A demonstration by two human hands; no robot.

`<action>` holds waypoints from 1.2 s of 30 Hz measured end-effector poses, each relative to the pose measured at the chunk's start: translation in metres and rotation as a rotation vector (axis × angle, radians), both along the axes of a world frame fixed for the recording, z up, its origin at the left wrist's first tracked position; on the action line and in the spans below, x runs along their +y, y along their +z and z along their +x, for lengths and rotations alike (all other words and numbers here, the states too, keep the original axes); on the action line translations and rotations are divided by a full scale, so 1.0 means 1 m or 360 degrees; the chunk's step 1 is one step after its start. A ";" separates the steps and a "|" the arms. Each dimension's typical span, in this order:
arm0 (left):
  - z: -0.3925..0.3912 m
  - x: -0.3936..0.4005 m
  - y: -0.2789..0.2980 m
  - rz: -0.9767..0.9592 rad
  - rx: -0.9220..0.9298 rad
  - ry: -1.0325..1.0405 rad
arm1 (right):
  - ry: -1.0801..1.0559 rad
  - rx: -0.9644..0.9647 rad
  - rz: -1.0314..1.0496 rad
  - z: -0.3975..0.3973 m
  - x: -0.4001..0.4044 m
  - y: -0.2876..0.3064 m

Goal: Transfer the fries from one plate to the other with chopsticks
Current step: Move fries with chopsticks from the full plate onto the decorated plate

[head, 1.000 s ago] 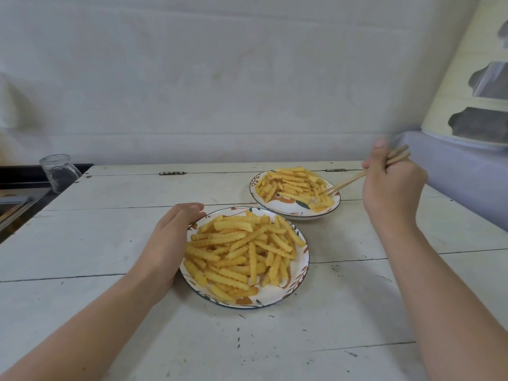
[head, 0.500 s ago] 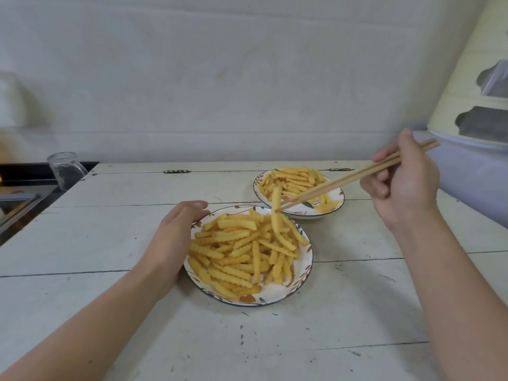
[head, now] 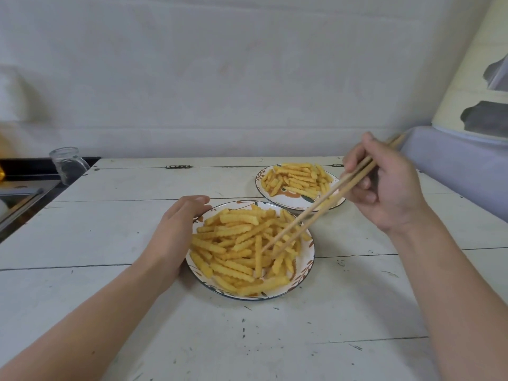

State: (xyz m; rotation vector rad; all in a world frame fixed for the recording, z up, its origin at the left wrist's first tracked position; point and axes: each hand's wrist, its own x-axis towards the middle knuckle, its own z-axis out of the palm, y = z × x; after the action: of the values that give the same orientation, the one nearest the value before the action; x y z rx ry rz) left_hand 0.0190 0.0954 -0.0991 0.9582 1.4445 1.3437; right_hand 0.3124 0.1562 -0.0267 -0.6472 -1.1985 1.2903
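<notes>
Fries point(head: 242, 248) fill the near plate point(head: 305, 266), heaped crosswise with their long axes running mostly from lower left to upper right, though a few stand nearly straight toward the camera. A second, smaller heap of fries point(head: 298, 179) lies on the far plate point(head: 275, 198), just behind and to the right of the near one, the two rims close together.

Across both plates slant the chopsticks point(head: 327, 198), their long axis running from the upper right down to the lower left, thick ends sticking out above the knuckles and tips pointing down into the right half of the near heap. The tips sit slightly apart; whether they pinch a fry is hard to tell among the pile.

On that side the right hand point(head: 384, 185) hovers above the table point(head: 357, 312), to the right of the far plate, fingers curled round the upper part of the sticks, forearm reaching in from the lower right. Opposite it, the left hand point(head: 178, 229) rests on edge against the left rim of the near plate, fingers fairly straight and together, cupping that rim, forearm coming in from the lower left.

A clear glass jar point(head: 68, 165) stands at the far left table edge.
</notes>
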 end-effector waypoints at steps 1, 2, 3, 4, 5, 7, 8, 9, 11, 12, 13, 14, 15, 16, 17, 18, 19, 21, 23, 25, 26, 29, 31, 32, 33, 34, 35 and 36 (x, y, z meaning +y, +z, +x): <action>0.001 0.000 0.000 -0.0001 0.0009 -0.0002 | -0.0048 0.0099 -0.0015 0.002 0.003 -0.001; 0.001 0.000 0.000 -0.0001 0.0015 -0.0002 | -0.0107 0.0175 -0.0027 0.005 0.005 -0.001; 0.001 -0.001 0.000 -0.0003 0.0018 0.0001 | -0.0165 0.0213 -0.0029 0.007 0.008 -0.002; 0.000 -0.001 0.000 -0.0005 0.0020 0.0003 | -0.0217 0.0215 -0.0028 0.009 0.011 -0.003; 0.001 0.000 0.000 -0.0003 0.0023 0.0001 | -0.0281 0.0201 -0.0034 0.010 0.012 -0.003; 0.000 -0.001 0.000 -0.0005 0.0018 0.0003 | -0.0519 0.0147 -0.0058 0.009 0.015 -0.005; -0.001 0.000 -0.001 -0.0003 0.0013 0.0002 | -0.0723 0.0069 -0.0031 0.011 0.016 -0.005; -0.001 0.000 -0.001 0.0002 0.0012 -0.0001 | -0.0954 -0.0072 0.0042 0.012 0.017 -0.007; -0.002 0.000 -0.003 0.0010 0.0018 -0.0005 | -0.1317 -0.0408 0.0249 0.016 0.019 -0.011; -0.002 0.000 -0.003 0.0013 0.0021 -0.0009 | -0.1421 -0.0521 0.0316 0.017 0.019 -0.012; -0.002 0.001 -0.003 0.0017 0.0026 -0.0011 | -0.1492 -0.0596 0.0371 0.017 0.019 -0.013; -0.003 0.001 -0.004 0.0018 0.0029 -0.0011 | -0.1555 -0.0661 0.0432 0.017 0.018 -0.013; -0.003 0.001 -0.004 0.0016 0.0031 -0.0011 | -0.1619 -0.0735 0.0495 0.017 0.018 -0.012; -0.003 0.001 -0.004 0.0011 0.0032 -0.0010 | -0.1670 -0.0814 0.0546 0.016 0.017 -0.011; -0.003 0.001 -0.004 0.0010 0.0030 -0.0013 | -0.1707 -0.0898 0.0583 0.016 0.017 -0.011; -0.003 0.001 -0.005 0.0013 0.0031 -0.0017 | -0.1723 -0.0987 0.0608 0.016 0.016 -0.011; -0.004 0.001 -0.005 0.0018 0.0034 -0.0021 | -0.1728 -0.1070 0.0622 0.015 0.017 -0.012; -0.004 0.001 -0.005 0.0021 0.0037 -0.0022 | -0.1754 -0.1189 0.0656 0.015 0.019 -0.014; -0.005 0.002 -0.005 0.0019 0.0037 -0.0018 | -0.1799 -0.1210 0.0650 0.015 0.019 -0.015; -0.005 0.002 -0.006 0.0021 0.0033 -0.0025 | -0.1791 -0.1120 0.0578 0.015 0.016 -0.012; -0.005 0.002 -0.006 0.0022 0.0032 -0.0029 | -0.1768 -0.1062 0.0537 0.016 0.015 -0.010; -0.005 0.003 -0.007 0.0031 0.0034 -0.0034 | -0.1703 -0.0991 0.0475 0.019 0.012 -0.005; -0.005 0.003 -0.007 0.0031 0.0035 -0.0025 | -0.1709 -0.0986 0.0490 0.020 0.010 -0.002; -0.005 0.004 -0.007 0.0030 0.0034 -0.0019 | -0.1713 -0.0978 0.0499 0.020 0.009 0.000; -0.004 0.004 -0.007 0.0031 0.0035 -0.0018 | -0.1725 -0.0986 0.0516 0.021 0.009 0.001; -0.004 0.003 -0.007 0.0030 0.0041 -0.0018 | -0.1743 -0.1016 0.0540 0.022 0.009 0.002; -0.004 0.003 -0.007 0.0031 0.0050 -0.0022 | -0.1767 -0.1075 0.0561 0.022 0.008 0.004; -0.004 0.003 -0.007 0.0030 0.0056 -0.0022 | -0.1787 -0.1149 0.0575 0.022 0.008 0.004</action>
State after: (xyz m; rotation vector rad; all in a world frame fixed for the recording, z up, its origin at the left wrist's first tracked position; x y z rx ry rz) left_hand 0.0151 0.0984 -0.1062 1.0069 1.4514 1.3383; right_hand 0.3341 0.1646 -0.0224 -1.3056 -1.2477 -0.1320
